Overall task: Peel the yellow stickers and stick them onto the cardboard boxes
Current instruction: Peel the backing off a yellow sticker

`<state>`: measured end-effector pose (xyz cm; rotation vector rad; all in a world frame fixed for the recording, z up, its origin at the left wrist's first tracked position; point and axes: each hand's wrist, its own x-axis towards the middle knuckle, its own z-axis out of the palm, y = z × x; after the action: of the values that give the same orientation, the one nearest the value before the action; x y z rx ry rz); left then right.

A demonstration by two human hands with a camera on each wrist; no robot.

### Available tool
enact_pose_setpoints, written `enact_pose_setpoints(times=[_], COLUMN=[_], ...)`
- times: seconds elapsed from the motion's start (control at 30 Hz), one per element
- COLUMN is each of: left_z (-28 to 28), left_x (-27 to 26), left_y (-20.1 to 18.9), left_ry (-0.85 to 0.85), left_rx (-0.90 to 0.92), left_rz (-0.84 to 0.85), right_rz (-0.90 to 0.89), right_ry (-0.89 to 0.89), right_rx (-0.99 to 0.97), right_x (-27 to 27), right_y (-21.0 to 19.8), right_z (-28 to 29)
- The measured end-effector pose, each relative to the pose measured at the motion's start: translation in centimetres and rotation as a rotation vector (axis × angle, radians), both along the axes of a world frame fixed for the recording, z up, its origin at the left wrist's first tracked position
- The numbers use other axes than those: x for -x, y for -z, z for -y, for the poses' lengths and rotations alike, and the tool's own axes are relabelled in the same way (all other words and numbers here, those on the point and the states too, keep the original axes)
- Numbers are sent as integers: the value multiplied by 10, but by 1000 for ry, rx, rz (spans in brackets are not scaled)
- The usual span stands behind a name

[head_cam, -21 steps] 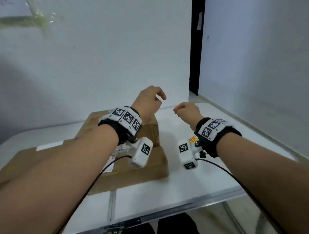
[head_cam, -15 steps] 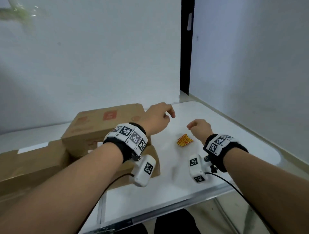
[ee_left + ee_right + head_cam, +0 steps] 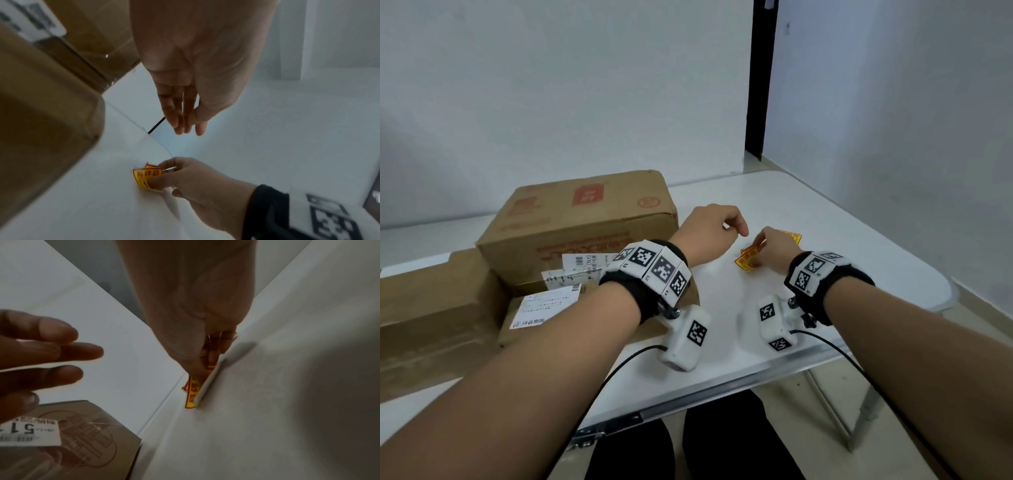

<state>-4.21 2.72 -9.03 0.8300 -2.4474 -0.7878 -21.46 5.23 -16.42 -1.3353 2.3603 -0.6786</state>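
Note:
A yellow sticker [image 3: 748, 259] with red print lies on the white table [image 3: 825, 240], its edge lifted; my right hand [image 3: 770, 251] pinches it between thumb and fingers. The left wrist view shows the sticker [image 3: 147, 177] curled up in that pinch, and the right wrist view shows the sticker [image 3: 193, 391] standing on edge. More yellow sticker sheet [image 3: 792, 236] shows just behind the right hand. My left hand [image 3: 722, 226] hovers beside it, fingers relaxed and holding nothing. The cardboard boxes [image 3: 585, 222] stand to the left.
A flat box [image 3: 534, 315] with white shipping labels lies in front of the tall box, and a long box [image 3: 431, 308] lies at the far left. Walls stand close behind and to the right. The table's front edge [image 3: 722, 387] is near my wrists.
The view dropped toward the table. My right hand came down onto the yellow sticker and took hold of it; my left hand moved right, off the boxes, to beside it.

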Motion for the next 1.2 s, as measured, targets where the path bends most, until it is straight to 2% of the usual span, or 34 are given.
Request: enact_pose_setpoints(times=[0.13,0.4,0.5,0.6,0.73,0.83,0.97,1.2], left_z=[-1,-2,-5,-7,-6,-5,-7,-17], left_x=[5,6,3,-5,-33,-61,-95,-148], left_y=[6,12,9,0,-17,-25,-26,-5], left_ry=[-18,-77,-70,-100,-189,-286,-359,-375], left_rx=[-129,-387,-423,-393,-231,-161,-298,-479], left_rz=[-60,-246,-293,-362,-430,-492,-583,-562], right_rz=[22,153,184,300,393,426,436,490], right_ry=[9,114,207,261,143,15,-146,-260], right_rx=[69,372,515,707,879,938,950,860], right_x=[5,2,-9,-25,-54,-79,-116,-167], right_y=[7,12,3,-17,-49,-70,-81,-72], right_z=[-9,-25,-27,-27,-24,-23,-20,-14])
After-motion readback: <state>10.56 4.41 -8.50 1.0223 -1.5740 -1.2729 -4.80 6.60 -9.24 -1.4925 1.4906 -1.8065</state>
